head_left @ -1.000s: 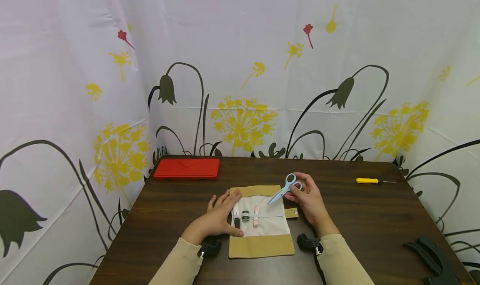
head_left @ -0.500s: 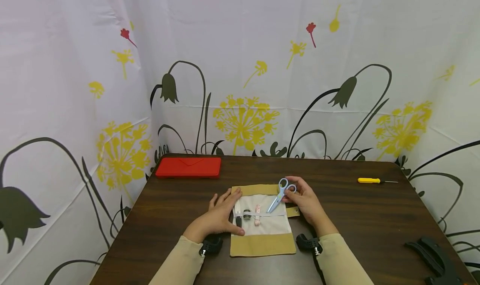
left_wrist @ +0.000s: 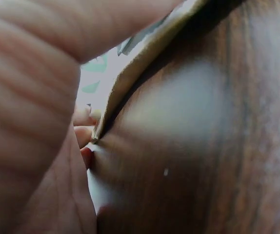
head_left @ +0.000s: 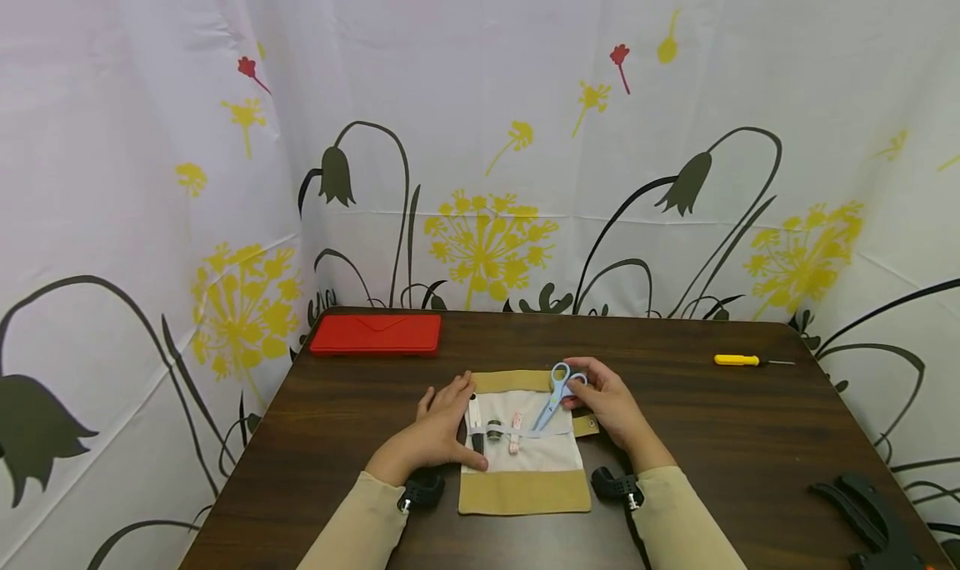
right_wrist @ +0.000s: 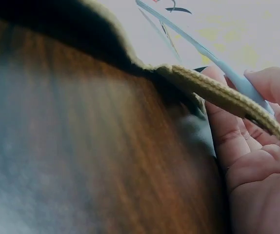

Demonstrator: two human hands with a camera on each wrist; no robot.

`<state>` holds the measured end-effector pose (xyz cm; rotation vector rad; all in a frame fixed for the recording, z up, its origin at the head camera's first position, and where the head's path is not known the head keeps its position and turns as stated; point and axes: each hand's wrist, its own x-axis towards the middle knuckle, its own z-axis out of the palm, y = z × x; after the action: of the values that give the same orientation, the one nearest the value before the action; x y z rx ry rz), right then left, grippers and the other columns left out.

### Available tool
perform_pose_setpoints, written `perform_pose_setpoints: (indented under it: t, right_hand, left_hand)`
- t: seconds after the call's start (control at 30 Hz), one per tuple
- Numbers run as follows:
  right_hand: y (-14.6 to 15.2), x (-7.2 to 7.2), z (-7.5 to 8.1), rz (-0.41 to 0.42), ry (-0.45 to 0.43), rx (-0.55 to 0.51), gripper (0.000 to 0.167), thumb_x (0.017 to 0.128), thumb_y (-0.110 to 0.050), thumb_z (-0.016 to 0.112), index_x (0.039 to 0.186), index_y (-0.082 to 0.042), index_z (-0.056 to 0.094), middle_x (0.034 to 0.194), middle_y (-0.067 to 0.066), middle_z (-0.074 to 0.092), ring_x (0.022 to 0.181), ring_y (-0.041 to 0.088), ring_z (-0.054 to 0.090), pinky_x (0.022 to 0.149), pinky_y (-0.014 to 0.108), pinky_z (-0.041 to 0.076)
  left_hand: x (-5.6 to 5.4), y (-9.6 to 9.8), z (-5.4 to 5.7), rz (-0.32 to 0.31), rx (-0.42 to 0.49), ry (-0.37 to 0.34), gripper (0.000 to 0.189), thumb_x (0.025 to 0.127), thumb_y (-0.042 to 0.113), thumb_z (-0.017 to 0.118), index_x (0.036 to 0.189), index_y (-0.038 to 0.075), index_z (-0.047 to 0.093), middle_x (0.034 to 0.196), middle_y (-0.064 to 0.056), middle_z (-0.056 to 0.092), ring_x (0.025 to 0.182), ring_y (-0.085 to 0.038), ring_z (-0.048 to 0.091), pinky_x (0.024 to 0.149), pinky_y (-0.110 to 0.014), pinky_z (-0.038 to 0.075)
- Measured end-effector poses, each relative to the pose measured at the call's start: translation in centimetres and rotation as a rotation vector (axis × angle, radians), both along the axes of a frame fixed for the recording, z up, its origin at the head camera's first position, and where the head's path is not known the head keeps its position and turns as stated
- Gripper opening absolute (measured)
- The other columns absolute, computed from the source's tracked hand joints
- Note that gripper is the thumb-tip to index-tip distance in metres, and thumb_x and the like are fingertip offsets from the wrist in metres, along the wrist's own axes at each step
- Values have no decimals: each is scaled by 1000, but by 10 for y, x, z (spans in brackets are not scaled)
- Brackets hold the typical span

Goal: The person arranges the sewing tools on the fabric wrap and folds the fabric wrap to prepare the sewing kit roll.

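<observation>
While the left hand [head_left: 431,445] rests on its left side, fingers straight and grip loose, a flat cream cloth pouch [head_left: 525,493] with mustard-yellow ends lies spread out on the dark brown wooden surface [head_left: 675,445]. From left to right, it has a thin white stick [head_left: 477,442] with a black end, a small dark round spool [head_left: 493,431] and a little pink-and-white roll [head_left: 515,434], set along a pale strap [head_left: 551,433]. Next come light blue scissors [head_left: 552,404] with two round loops, slanting over the pouch's right part, tips down by the strap. I cannot tell if they touch it. The right hand [head_left: 611,405] has its grip pinched on a loop. A mustard cloth tab [head_left: 585,425] with a snap sticks out beside that hand.

A second ago, the scissors were higher up and further right. The left fingertips have slid left, so the white stick's top shows now.

The left wrist view shows the pouch's edge close up. The right wrist view shows the scissors side-on, and the palm, which the head view hides.
</observation>
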<state>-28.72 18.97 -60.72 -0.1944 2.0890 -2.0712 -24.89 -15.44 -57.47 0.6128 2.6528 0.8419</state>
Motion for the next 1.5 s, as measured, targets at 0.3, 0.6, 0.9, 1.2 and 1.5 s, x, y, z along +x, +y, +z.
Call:
perform_pose_setpoints:
  t: [0.3, 0.6, 0.9, 1.2, 1.5]
  right_hand:
    - [0, -1, -2, 49, 8, 120, 41, 110, -19, 66, 151, -15, 63, 125, 17, 68, 95, 24, 77, 84, 29, 66]
    - [0, 2, 3, 105, 24, 185, 42, 109, -20, 69, 150, -19, 64, 130, 15, 68, 101, 24, 74, 88, 26, 65]
    - [0, 2, 8, 167, 83, 262, 40, 107, -21, 71, 147, -23, 66, 122, 12, 67, 102, 24, 65, 83, 25, 61]
    - [0, 5, 6, 238, 132, 348, 44, 105, -27, 75, 148, -27, 67, 130, 6, 71, 101, 25, 59, 80, 25, 54]
    - [-2, 9, 10, 284, 169, 429, 42, 104, -20, 74, 144, -32, 69, 133, -3, 70, 109, 25, 58, 90, 27, 52]
  left_hand:
    - [0, -1, -2, -40, -10, 9, 143, 70, 54, 101, 176, 10, 15, 186, -10, 6, 173, -36, 3, 130, -76, -9]
    - [0, -1, -3, -35, -22, 11, 148, 65, 54, 104, 175, 8, 16, 186, -10, 6, 173, -36, 5, 130, -75, -8]
    - [-2, -1, -4, -29, -29, 18, 147, 65, 56, 103, 174, 7, 19, 186, -10, 8, 173, -35, 6, 130, -75, -7]
    - [-1, -1, -5, -39, -30, 18, 145, 67, 57, 102, 175, 8, 19, 186, -9, 7, 173, -35, 5, 130, -75, -8]
    - [-1, -2, -5, -38, -14, 15, 144, 68, 57, 102, 175, 8, 19, 186, -8, 7, 173, -35, 5, 130, -75, -9]
